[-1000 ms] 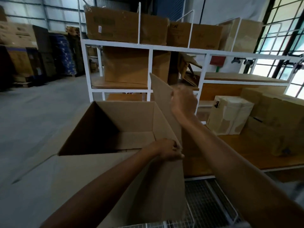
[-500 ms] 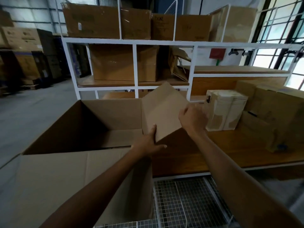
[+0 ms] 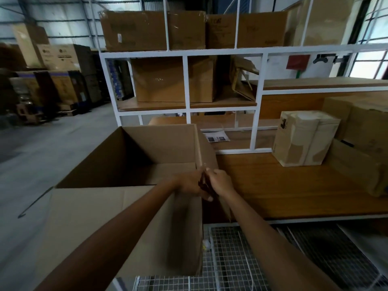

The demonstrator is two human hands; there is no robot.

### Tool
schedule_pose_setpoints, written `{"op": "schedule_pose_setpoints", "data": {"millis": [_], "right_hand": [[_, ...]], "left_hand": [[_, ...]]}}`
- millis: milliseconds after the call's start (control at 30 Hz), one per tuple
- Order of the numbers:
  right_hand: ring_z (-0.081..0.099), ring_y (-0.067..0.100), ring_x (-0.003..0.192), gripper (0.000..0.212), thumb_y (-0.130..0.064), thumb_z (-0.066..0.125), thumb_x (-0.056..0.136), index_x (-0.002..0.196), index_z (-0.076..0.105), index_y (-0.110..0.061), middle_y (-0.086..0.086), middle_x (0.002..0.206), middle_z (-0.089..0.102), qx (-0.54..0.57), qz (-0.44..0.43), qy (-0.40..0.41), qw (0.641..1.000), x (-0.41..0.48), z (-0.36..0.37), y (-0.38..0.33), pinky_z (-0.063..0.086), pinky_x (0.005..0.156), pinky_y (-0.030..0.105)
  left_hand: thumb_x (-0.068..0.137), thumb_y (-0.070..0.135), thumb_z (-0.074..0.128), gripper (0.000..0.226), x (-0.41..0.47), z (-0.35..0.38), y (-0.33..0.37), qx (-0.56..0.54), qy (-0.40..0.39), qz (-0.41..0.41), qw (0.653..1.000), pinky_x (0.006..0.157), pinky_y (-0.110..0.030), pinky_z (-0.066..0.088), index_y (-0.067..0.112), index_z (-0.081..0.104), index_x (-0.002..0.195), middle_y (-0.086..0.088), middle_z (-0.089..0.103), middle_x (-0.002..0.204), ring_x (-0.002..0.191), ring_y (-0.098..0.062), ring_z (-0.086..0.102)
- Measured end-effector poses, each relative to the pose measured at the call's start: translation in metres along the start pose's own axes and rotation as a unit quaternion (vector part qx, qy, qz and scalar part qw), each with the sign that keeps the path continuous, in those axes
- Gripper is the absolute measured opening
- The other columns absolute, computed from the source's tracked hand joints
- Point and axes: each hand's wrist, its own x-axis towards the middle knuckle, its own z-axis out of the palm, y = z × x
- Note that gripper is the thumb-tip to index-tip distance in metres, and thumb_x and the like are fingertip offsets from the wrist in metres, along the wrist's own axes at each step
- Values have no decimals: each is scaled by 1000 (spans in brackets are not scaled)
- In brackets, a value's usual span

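Observation:
A large open cardboard box point(image 3: 134, 156) stands in front of me, its near flap point(image 3: 94, 217) folded out toward me. Its right flap point(image 3: 206, 152) is bent down outside the right wall. My left hand point(image 3: 189, 183) grips the right wall's top edge from the inside, thumb over the rim. My right hand point(image 3: 220, 182) presses the folded flap against that wall from the outside, fingers curled on the cardboard. The two hands meet at the box's near right corner.
A wooden platform point(image 3: 294, 190) lies to the right with a taped small box point(image 3: 304, 137) and bigger cartons point(image 3: 365, 148). White shelving point(image 3: 186, 85) with cartons stands behind. A wire-mesh surface point(image 3: 231, 259) lies under my arms. Concrete floor point(image 3: 42, 148) stretches left.
The right flap went from standing upright to folded down outside the box. My right hand came down with it and now meets my left hand at the box's right wall.

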Motion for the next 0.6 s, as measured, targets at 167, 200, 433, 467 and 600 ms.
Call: {"op": "schedule_pose_setpoints", "data": {"millis": [167,200,433,467,600], "right_hand": [[57,11,85,43,-33,46,101,142,43,-20,5,118,61,63,-25,-38,997,-11,34,-28,40,64,25],[59,15,96,49,-32,46,102,148,35,-21,4,126,59,73,-30,-42,996,-15,44,-33,43,71,26],[55,24,121,68,-41,53,92,153,25,-34,-1,141,54,26,-23,-47,998,-7,97,-58,47,100,42],[55,24,121,68,-43,54,90,152,28,-35,-2,140,55,27,-20,-48,998,-7,102,-62,47,100,41],[51,27,126,76,-46,57,86,153,23,-35,1,144,51,37,-1,-38,999,4,115,-67,47,102,45]], "left_hand": [[68,39,88,105,-32,-22,-37,93,-92,-135,982,110,-40,40,13,32,152,-2,46,149,137,-27,44],[72,40,85,84,-39,-23,-41,100,-104,-146,979,102,-37,46,13,49,143,-3,57,138,127,-25,53],[84,45,73,42,-72,-27,-79,166,-58,-123,977,86,-37,49,13,75,110,-7,70,106,94,-23,62],[84,45,73,43,-74,-29,-84,169,-51,-123,977,86,-37,49,12,75,110,-9,71,108,96,-25,63],[82,41,75,44,-77,-33,-102,169,5,-121,978,81,-36,48,7,71,111,-11,70,109,102,-28,64]]}}
